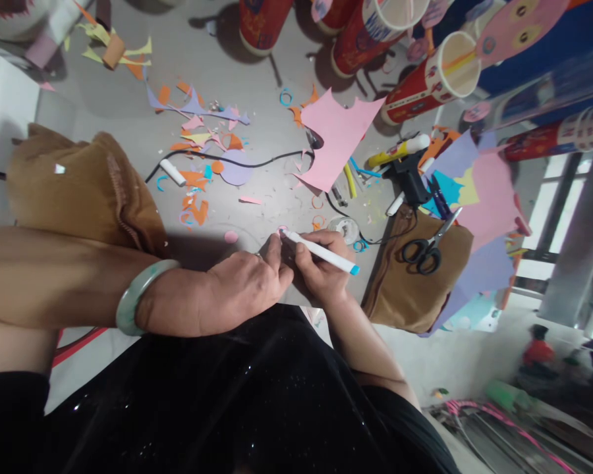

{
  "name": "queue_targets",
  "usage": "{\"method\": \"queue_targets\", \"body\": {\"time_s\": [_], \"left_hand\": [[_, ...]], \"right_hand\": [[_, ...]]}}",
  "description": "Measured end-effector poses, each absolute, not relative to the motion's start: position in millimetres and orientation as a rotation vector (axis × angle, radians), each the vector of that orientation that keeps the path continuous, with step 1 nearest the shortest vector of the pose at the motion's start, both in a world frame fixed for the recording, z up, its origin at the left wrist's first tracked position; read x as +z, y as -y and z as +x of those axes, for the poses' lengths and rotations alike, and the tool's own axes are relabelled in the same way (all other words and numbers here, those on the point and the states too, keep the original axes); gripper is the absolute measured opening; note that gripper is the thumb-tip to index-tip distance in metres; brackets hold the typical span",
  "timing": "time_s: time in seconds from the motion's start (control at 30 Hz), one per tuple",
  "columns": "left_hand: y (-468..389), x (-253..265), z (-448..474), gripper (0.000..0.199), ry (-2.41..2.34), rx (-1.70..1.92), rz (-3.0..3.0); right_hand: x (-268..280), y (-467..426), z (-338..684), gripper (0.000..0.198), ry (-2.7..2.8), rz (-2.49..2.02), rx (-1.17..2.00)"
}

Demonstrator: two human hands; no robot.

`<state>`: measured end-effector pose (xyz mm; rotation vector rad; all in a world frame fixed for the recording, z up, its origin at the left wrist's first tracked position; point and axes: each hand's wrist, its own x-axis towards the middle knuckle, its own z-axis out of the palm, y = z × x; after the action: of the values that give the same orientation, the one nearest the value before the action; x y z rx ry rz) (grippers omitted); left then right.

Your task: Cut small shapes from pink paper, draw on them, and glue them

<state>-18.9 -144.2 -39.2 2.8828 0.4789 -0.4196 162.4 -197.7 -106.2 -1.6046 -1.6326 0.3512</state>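
My right hand (323, 266) is closed round a white marker (319, 251) with a blue end. The marker's tip touches a small pink paper circle (282, 230) on the table. From the left, my left hand (247, 283) rests on the table with its index fingertip pressed on that circle's edge, its other fingers curled under and partly hidden. A pale green bangle (139, 296) rings the left wrist. Another pink paper circle (230, 236) lies flat to the left. A clear round lid-like piece (344, 229) sits just beyond my right hand.
Paper scraps (195, 178) litter the left. A cut pink sheet (333, 141), a black cable (247, 163) and a glue gun (411, 176) lie beyond the hands. Scissors (427, 252) rest on a brown cushion (400, 289); another brown cushion (79, 191) is left. Red paper cups (264, 26) stand behind.
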Motion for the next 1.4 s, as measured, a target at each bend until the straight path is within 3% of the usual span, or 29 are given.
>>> {"method": "queue_targets", "body": {"time_s": [1.4], "left_hand": [[147.3, -44.2, -21.9, 0.051, -0.49, -0.307, 2.969]], "right_hand": [[-102.9, 195.4, 161.3, 0.007, 1.672, -1.632, 0.387]]}}
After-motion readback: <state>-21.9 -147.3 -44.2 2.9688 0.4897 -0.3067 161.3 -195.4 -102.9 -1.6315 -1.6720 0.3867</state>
